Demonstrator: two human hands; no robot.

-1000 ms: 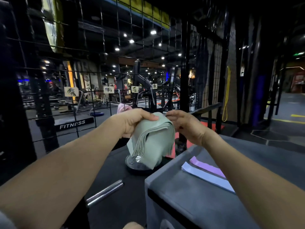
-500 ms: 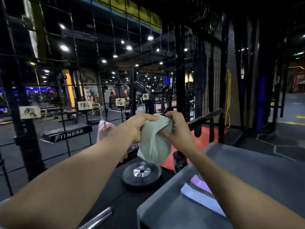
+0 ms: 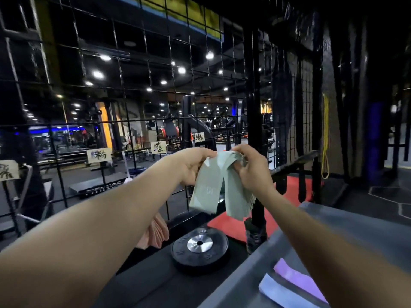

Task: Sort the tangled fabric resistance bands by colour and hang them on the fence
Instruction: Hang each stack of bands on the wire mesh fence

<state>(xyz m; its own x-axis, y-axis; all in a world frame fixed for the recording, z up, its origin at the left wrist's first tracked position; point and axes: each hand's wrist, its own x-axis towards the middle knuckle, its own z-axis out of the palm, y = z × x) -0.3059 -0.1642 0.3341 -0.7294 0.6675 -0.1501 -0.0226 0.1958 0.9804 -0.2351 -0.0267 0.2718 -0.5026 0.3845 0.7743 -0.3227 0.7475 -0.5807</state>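
Note:
A stack of pale green fabric bands (image 3: 213, 192) hangs folded between both hands, close to the black wire fence (image 3: 142, 121). My left hand (image 3: 193, 165) grips the stack's upper left. My right hand (image 3: 251, 170) pinches its upper right, fingers curled into the layers. A bunch of pink bands (image 3: 155, 232) hangs on the fence below my left forearm, partly hidden by it. A purple band (image 3: 298, 278) and a light blue band (image 3: 280, 292) lie flat on the grey box (image 3: 360, 236) at lower right. Paper labels (image 3: 99, 154) are clipped along the fence.
A black weight plate (image 3: 200, 247) lies on the dark mat below the green bands. A thick black post (image 3: 253, 130) stands right of the fence panel. A yellow cord (image 3: 325, 134) hangs at the right. A red mat (image 3: 287, 196) lies behind the post.
Both hands have carried the green stack up and closer to the fence. The stack has spread into two hanging lobes, and my view has shifted left.

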